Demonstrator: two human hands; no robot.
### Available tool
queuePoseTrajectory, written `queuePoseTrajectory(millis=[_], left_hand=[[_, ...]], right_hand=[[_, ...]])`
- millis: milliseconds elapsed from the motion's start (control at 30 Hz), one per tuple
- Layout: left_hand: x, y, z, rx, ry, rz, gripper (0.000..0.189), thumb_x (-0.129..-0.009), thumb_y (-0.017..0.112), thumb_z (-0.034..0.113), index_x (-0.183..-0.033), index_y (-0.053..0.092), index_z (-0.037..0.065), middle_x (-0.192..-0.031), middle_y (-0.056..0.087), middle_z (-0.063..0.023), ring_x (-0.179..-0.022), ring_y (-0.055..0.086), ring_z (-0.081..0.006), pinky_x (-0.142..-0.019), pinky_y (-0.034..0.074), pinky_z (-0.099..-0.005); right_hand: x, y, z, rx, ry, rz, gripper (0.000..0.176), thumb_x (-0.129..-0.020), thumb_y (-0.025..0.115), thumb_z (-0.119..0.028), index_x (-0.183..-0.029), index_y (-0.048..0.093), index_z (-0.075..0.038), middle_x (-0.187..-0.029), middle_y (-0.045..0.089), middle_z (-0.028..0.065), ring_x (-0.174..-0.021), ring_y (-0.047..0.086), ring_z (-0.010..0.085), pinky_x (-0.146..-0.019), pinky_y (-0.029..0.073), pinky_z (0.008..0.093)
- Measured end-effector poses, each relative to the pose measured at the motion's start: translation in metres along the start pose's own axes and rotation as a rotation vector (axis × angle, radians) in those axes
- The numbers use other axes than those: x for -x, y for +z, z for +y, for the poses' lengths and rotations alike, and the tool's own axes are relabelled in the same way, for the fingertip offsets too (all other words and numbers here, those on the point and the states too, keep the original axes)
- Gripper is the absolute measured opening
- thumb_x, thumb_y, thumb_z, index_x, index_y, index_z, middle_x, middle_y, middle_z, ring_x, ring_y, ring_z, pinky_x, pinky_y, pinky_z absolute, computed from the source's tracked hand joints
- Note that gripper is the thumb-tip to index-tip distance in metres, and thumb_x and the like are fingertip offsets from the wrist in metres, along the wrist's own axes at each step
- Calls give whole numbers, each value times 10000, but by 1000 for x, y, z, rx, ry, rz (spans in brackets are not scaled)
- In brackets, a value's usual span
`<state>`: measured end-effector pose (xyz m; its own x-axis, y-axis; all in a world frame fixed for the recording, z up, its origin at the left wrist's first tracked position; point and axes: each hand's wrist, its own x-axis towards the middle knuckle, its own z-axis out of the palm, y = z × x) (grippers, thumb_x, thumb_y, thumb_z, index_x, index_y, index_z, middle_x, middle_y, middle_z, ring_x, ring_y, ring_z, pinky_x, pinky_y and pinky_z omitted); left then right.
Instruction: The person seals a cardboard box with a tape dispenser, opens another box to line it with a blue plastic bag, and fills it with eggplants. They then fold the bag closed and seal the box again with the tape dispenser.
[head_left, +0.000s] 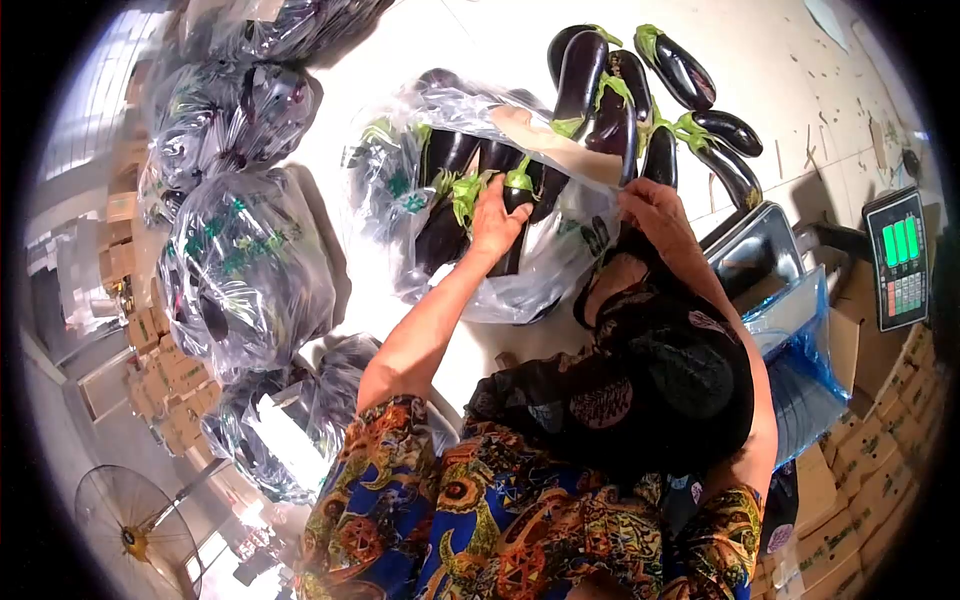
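Observation:
Inside an open clear plastic bag (385, 235) on the floor lie several dark eggplants with green caps. My left hand (495, 222) reaches into the bag, its fingers closed around one eggplant (518, 192) just below the cap. At the bag's right rim, my right hand (655, 208) pinches the plastic edge; part of its fingertips is hidden. A strip of brown paper (560, 148) lies along the bag's far edge. Beyond it, loose eggplants (682, 75) are scattered on the floor.
Filled, tied bags (245, 265) line the left side. At right are a metal scale tray (755, 255), a lit scale display (897, 258), a blue plastic pack (800, 375) and cardboard boxes (850, 500). A standing fan (130, 540) is at lower left.

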<state>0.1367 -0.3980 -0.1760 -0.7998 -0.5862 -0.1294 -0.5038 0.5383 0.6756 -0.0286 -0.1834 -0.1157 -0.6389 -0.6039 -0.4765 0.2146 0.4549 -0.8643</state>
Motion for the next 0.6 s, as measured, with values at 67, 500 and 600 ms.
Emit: queuePoseTrajectory(millis=[67,500,600], left_hand=[[6,2,0,38,-10,-187,652,-732,746,166,-1315,472,65,-1170,530,-211,-1100,505,-387,-970,416,-424],[9,45,-2,-467,34,-78,789,-636,829,186,-1301,423,59,-1075,503,-159,-1023,456,-384,-890,412,-453],[9,46,7,-508,75,-55,735,-639,833,198,-1256,460,53,-1078,512,-152,-1014,465,-361,-884,386,-469]], right_hand=[[4,7,-5,25,-38,41,188,-889,605,-169,-875,639,15,-682,613,48,-642,553,118,-600,459,294],[8,8,15,182,-2,35,197,-851,615,-202,-841,661,-10,-674,639,74,-607,589,151,-590,480,334],[7,8,23,197,37,31,214,-851,622,-219,-845,659,-8,-671,641,81,-605,592,161,-593,481,335]])
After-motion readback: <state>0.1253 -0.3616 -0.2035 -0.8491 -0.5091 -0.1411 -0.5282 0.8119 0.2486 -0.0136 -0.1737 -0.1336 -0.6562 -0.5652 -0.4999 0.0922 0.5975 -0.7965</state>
